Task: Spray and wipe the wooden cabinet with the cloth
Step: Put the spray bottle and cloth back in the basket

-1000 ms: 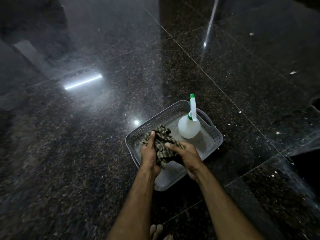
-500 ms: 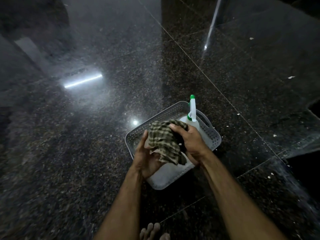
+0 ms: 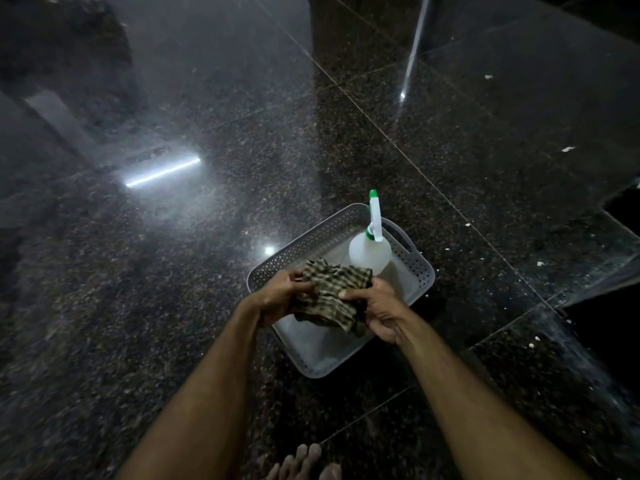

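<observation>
A: What is on the far left?

B: Just the floor (image 3: pixel 138 306). It is dark and shiny, with a bright strip of light (image 3: pixel 162 172) on it.

A: And the left hand (image 3: pixel 280 296)?

B: Its fingers are bent around the left edge of the cloth (image 3: pixel 332 299). It holds the cloth tight.

A: Where is the cloth?

B: It is up in the air, between both hands, just over the basket (image 3: pixel 273 268). It is green and checked, and all bunched up.

A: What does the right hand (image 3: pixel 377 313) do?

B: Its thumb and fingers pinch the right side of the cloth.

A: What else is in the basket?

B: A spray bottle (image 3: pixel 370 251). It stands up in the far corner, just behind the cloth. No hand touches it.

A: Anything at the bottom?

B: Some bare toes (image 3: pixel 304 462) on the floor.
</observation>
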Demonstrator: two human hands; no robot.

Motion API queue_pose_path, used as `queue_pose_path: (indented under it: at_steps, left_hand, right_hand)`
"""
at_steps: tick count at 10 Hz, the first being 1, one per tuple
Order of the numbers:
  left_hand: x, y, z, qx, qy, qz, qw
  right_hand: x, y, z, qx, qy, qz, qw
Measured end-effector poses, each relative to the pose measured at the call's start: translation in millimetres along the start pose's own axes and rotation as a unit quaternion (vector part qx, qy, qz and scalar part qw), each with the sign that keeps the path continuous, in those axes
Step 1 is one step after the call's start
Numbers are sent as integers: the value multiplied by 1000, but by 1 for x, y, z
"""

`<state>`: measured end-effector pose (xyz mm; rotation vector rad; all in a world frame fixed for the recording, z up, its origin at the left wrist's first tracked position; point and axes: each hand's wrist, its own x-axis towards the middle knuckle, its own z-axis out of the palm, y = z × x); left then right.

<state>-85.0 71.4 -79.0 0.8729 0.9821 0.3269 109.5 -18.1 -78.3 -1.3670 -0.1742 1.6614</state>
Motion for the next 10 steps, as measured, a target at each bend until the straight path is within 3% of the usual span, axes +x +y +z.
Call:
queue_pose_path:
  at_steps: [1, 2, 3, 4, 5, 6, 7, 8, 9, 10]
  left_hand:
    - [8, 7, -13, 14, -62, -28, 998]
    - [19, 18, -21, 15, -95, -10, 995]
    - [29, 30, -22, 39, -109, 12, 993]
    - [39, 31, -23, 48, -111, -28, 992]
    - [42, 33, -28, -6, -70, -95, 993]
    - [40, 36, -31, 21, -67, -107, 992]
    - [44, 38, -38, 111, -90, -71, 987]
    - [49, 44, -43, 264, -90, -24, 960]
    - [47, 35, -34, 604, -28, 95, 791]
    - [27, 6, -20, 762, 4, 217, 610]
  right_hand:
    - [-1, 10, -2, 66, 29, -16, 997]
    - [-3, 16, -6, -31, 95, -120, 988]
    - [-4, 19, -7, -197, 124, -271, 934]
    - [-8, 20, -3, -260, 103, -323, 904]
    - [-7, 22, -6, -294, 94, -291, 905]
    - [-12, 21, -5, -252, 91, -249, 931]
    - [-12, 25, -2, -241, 113, -231, 936]
    - [-13, 30, 2, -307, 128, -214, 919]
    - [-17, 33, 3, -466, 113, -222, 849]
    - [-42, 28, 6, -558, 125, -265, 776]
